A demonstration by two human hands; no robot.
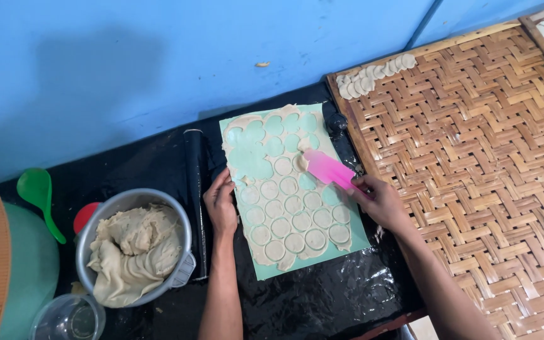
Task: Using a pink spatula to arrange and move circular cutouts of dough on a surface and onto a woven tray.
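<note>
Pink scraper (pixel 327 169) over pale beige dough sheet (pixel 288 208) scored in circles, on mint-green board (pixel 360 242). Glossy black plastic sheet (pixel 322 299) beneath. Tan woven tray (pixel 473 170) in herringbone weave. Bright blue wall (pixel 158 56). Grey metal bowl (pixel 181 223) of beige dough; green spoon (pixel 38 189); red lid (pixel 84 215).

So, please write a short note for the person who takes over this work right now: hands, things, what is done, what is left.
Left hand: flat on the left edge of the green mat, steadying it.
Right hand: holds the pink scraper, blade tip on the dough sheet.
Done: the sheet is cut into rounds; the upper rounds are lifted off, and a row of rounds lies on the woven bamboo tray.
Left: the cut rounds on the lower mat. More dough in the metal bowl on the left.
</note>
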